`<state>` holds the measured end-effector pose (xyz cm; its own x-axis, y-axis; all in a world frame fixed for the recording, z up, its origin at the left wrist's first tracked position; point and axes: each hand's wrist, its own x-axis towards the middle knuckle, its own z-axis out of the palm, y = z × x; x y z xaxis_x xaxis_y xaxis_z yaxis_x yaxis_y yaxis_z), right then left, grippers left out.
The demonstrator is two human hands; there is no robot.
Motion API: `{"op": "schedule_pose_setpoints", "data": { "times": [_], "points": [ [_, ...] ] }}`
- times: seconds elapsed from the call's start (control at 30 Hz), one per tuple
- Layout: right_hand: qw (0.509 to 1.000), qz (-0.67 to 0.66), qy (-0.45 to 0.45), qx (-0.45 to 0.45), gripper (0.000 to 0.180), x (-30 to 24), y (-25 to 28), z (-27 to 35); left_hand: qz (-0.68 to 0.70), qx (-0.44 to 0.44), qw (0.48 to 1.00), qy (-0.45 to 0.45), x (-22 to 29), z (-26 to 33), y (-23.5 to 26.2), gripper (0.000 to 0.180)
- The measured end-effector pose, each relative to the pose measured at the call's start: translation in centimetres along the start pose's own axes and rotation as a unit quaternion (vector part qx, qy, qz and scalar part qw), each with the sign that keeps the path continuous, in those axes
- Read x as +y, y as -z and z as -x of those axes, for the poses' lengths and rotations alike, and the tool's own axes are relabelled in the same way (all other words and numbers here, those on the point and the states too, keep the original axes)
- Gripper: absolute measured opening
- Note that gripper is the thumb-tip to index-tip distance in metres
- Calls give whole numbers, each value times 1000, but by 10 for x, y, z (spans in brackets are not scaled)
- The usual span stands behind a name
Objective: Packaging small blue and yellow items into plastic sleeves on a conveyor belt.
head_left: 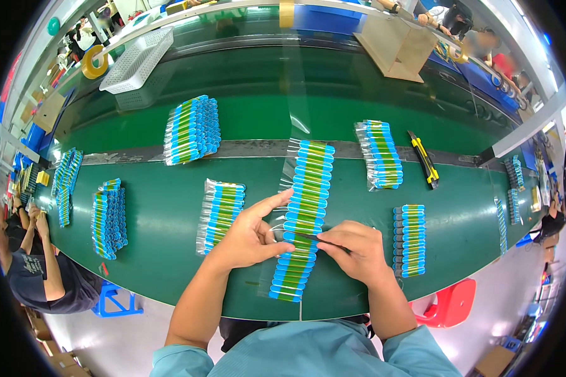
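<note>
A long strip of blue-and-green round-ended pieces (309, 188) lies lengthwise before me on the green bench, with clear film along its left side. My left hand (248, 235) rests at the strip's left edge, thumb and forefinger spread apart and touching it; the other fingers are partly curled. Pinched in my right hand (357, 251) is a thin dark tool like tweezers (309, 237), its tip over the strip's lower middle. Similar strips lie to the left (223, 210) and right (414, 242) of my hands.
A yellow utility knife (425, 164) lies beyond my right hand, beside another strip (382, 154). Stacked strips (192, 131) sit farther left. A tape roll (287, 14), a white basket (138, 60) and a beige box (396, 47) stand at the back. A co-worker (44, 276) works at left.
</note>
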<state>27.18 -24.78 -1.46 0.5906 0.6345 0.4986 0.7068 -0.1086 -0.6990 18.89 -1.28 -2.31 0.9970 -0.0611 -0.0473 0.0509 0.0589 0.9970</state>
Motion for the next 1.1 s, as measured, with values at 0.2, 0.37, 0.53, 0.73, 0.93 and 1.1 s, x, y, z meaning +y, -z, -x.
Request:
{"op": "schedule_pose_setpoints", "data": {
  "times": [0.2, 0.37, 0.53, 0.73, 0.93, 1.1],
  "points": [
    [949, -296, -84, 66, 16, -11, -7, 13, -45, -13, 999, 8, 0, 1, 2, 103],
    [789, -575, -136, 167, 28, 8, 4, 23, -74, -23, 997, 28, 1, -2, -2, 112],
    [781, -566, -246, 102, 19, 16, 18, 15, 46, 86, 994, -51, 1, 0, -2, 118],
    [888, -376, -261, 41, 47, -2, -25, 18, 178, 149, 966, -115, -16, -5, -16, 129],
    [884, -381, -164, 218, 56, -9, 40, 9, 127, 111, 983, -75, -15, -4, -10, 174],
    [920, -182, -175, 300, 50, 21, 110, -38, -256, 79, 956, -116, -13, -1, -18, 132]
  ]
}}
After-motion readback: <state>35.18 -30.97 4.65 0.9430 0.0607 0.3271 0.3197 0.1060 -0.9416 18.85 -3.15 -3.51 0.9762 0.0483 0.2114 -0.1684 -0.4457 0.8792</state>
